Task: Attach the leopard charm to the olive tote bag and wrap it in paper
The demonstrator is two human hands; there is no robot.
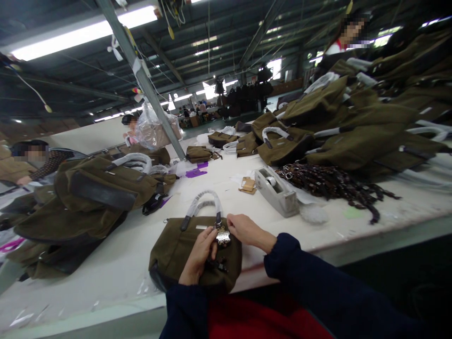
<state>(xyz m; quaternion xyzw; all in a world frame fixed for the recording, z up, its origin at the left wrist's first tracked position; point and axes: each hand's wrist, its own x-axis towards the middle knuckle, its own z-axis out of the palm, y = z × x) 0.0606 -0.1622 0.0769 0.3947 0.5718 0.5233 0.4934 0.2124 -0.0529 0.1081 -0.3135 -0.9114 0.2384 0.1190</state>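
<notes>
Olive handbag (176, 245), one; metal charm (223, 237) near wrapped handle (194, 206). Left hand (198, 254), right hand (246, 229) alongside; grip on charm: cannot tell. Advisable: charm steady, handle clear.

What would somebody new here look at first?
Probably the big heap of olive-brown bags on the right side of the table. Next, the shiny metal ornament on the nearest bag, between the left hand and right hand. Bright purple scraps also stand out, farther back near the gray pole.
</notes>
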